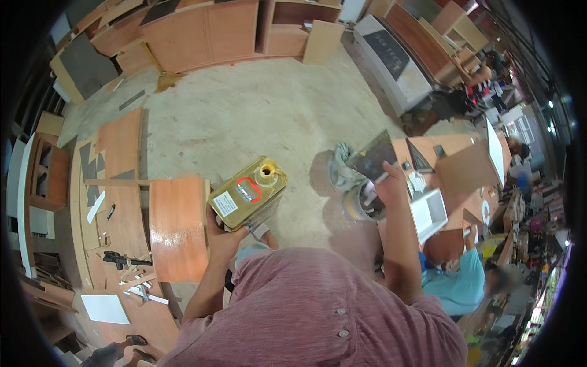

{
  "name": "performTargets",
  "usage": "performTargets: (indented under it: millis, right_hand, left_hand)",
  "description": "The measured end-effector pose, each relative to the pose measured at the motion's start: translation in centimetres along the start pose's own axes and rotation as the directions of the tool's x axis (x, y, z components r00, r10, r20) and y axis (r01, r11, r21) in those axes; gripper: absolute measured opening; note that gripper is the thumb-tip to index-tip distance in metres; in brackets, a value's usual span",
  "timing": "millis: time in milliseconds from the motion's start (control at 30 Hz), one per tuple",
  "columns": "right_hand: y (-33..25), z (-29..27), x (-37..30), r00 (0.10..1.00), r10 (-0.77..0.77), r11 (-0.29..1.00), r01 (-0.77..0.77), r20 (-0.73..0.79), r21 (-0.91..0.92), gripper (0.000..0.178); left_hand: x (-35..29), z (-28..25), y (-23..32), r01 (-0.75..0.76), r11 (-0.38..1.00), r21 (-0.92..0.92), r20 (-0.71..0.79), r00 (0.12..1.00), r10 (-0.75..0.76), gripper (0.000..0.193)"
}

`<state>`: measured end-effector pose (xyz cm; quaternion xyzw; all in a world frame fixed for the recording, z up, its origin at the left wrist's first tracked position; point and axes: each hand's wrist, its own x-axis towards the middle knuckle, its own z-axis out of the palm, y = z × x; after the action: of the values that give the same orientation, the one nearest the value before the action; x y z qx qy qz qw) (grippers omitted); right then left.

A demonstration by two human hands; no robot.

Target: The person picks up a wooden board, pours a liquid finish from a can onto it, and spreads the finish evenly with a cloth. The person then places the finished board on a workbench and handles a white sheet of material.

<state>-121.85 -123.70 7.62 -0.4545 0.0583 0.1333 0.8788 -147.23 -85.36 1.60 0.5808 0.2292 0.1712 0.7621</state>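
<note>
My left hand grips the near side of a gold metal can. The can has a red carry handle, a white label and an uncapped round spout at its far right corner. In my raised right hand is a thin, dark, flat square piece, pinched at its near edge between thumb and fingers. To the left of the can lies a wood panel with a wet-looking sheen. A bucket with things inside stands below my right hand, partly hidden by it.
A grey-green cloth hangs by the bucket. On the right, a worktable bears a white tray and boards; a co-worker in a light blue shirt is beside it. A black clamp lies left. Wooden cabinets line the back.
</note>
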Motion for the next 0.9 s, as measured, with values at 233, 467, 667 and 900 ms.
performTargets:
  millis: [233, 467, 667, 900]
  right_hand:
    - [0.2, 0.6, 8.2, 0.979, 0.033, 0.997, -0.018, -0.199, 0.074, 0.041]
    - [3.9, 10.5, 19.6, 0.987, -0.106, 0.975, 0.127, 0.121, -0.18, 0.038]
    - [8.0, 25.7, 29.3, 0.823, -0.152, 0.666, 0.494, 0.547, -0.558, 0.028]
    - [8.6, 38.7, 42.1, 0.53, 0.042, 0.357, 0.784, 0.847, -0.508, 0.039]
  left_hand:
    - [11.7, 0.4, 2.8, -0.025, 0.985, 0.172, -0.082, 0.996, 0.04, 0.109]
    - [20.0, -0.5, 2.5, -0.008, 0.976, 0.219, -0.188, 0.981, 0.05, 0.108]
    - [29.7, 1.1, 3.9, -0.013, 0.945, 0.327, -0.194, 0.978, 0.08, 0.107]
    - [42.8, 4.8, 8.8, -0.065, 0.93, 0.361, -0.279, 0.944, 0.174, 0.096]
